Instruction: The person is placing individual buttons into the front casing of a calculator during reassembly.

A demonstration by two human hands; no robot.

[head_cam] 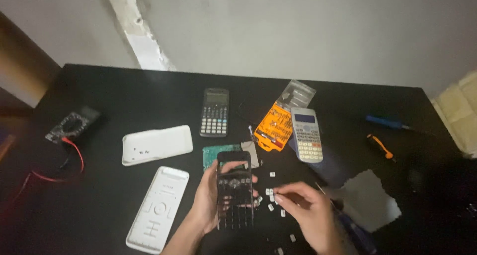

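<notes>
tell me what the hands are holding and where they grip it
The left hand holds a dark calculator front shell by its long edges. The right hand pinches something small; what it is cannot be told.

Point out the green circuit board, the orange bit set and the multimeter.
green circuit board [212, 153]: head view, its bare left part.
orange bit set [272, 127]: head view, middle of its holder.
multimeter [73, 124]: head view, its dial.

Single head view, looking down, near, onto black table
</notes>
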